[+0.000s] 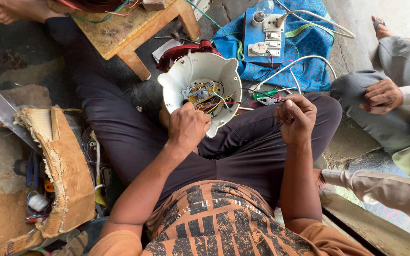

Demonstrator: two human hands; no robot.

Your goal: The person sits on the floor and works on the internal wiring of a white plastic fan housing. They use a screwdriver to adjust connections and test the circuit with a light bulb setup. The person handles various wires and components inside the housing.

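While I sat cross-legged on the floor, my left hand (187,127) rested at the lower edge of the white fan housing (200,90) just above the middle of the frame, fingers curled down over its rim and onto the exposed copper-wound motor (200,95) with its red, yellow and black leads; whether the grip actually pinched one of those wires I could not tell, since the knuckles hid the fingertips. My right hand (296,117), to the right of centre, was closed in a fist around a thin dark wire (262,92) that ran leftward from it toward the housing. The housing itself lay tilted, open side up, between my knees. Beyond it, at the top of the frame, a blue switchboard (264,35) with a socket, switches and a clear bulb lay on a blue patterned cloth (309,52), white cables looping off it. A small wooden stool (129,28) stood at the upper left, and a torn cardboard box (60,166) sat at the left edge. At the right edge another person's hand (381,96) rested on a grey-trousered knee.
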